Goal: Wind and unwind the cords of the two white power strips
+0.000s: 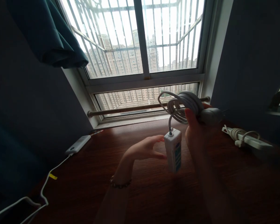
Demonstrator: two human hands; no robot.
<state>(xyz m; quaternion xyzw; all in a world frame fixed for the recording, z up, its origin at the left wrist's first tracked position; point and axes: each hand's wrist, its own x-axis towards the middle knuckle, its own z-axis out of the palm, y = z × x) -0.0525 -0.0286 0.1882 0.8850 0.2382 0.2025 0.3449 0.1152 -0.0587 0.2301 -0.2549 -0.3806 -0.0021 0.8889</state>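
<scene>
Weight hanging off one short lead is the weak point. The right hand (197, 137) has its grip closed round a coil of white cable (183, 104), with the grey plug (211, 115) sticking out just past the fingers on the outer side. Below the grip, a single stiff run of cable drops to the white socket block (174, 151). The block dangles upright in the air, clear of the tabletop (154, 196) and carried by nothing but that lead.

The left hand (146, 149) is beside the block and level with it, its grip wide and holding nothing. Thumb and fingers spread towards the block's side, and the fingertips are either touching it or just short; the picture is too dim to tell which.

If the loops loosen in the right grip, the coil could spill and the block would drop onto the wood. A swing of the block could also carry it away from the open left fingers, or strain the lead where it enters the casing. By my judgement only part of the coil is pinched, so the outer loops, standing away from the grip toward the window, look likeliest to slide off.

Off to the outer side of the right grip lies a second power strip (254, 141) with its own bundled lead, near enough that a falling loop could snag on it.
</scene>
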